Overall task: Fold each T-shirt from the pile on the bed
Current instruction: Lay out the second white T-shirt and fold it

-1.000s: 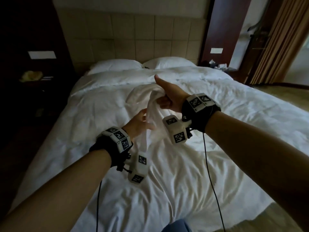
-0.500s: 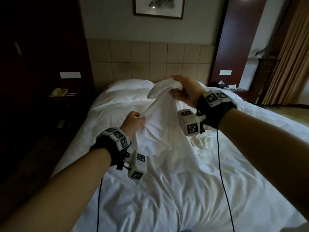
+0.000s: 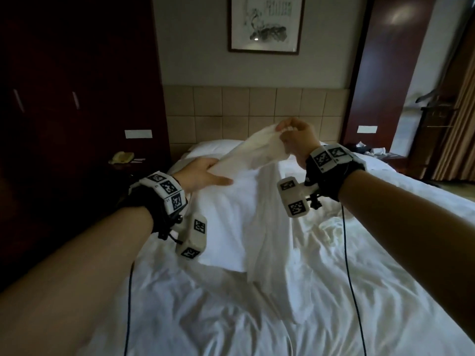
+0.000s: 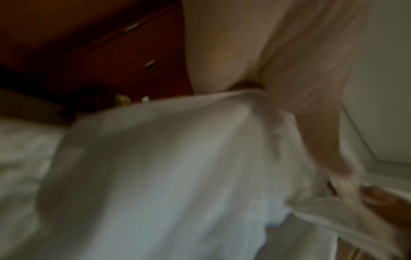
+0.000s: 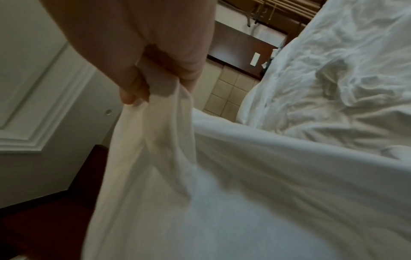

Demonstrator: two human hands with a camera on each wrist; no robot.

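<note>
Above white-sheeted bed [image 3: 385, 291]: limp, light white cotton T-shirt [image 3: 244, 201]. Right hand [image 3: 299, 140] pinches one top edge; left hand [image 3: 203, 173] grips the other. Best held at shoulder seams.

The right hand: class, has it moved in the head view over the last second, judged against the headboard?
Yes. The right hand, pinching the white T-shirt, has risen from over the duvet to in front of the tiled headboard.

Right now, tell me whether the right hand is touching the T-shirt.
Touching. The right wrist view shows the right hand with fingers curled round a bunched edge of the white T-shirt.
</note>
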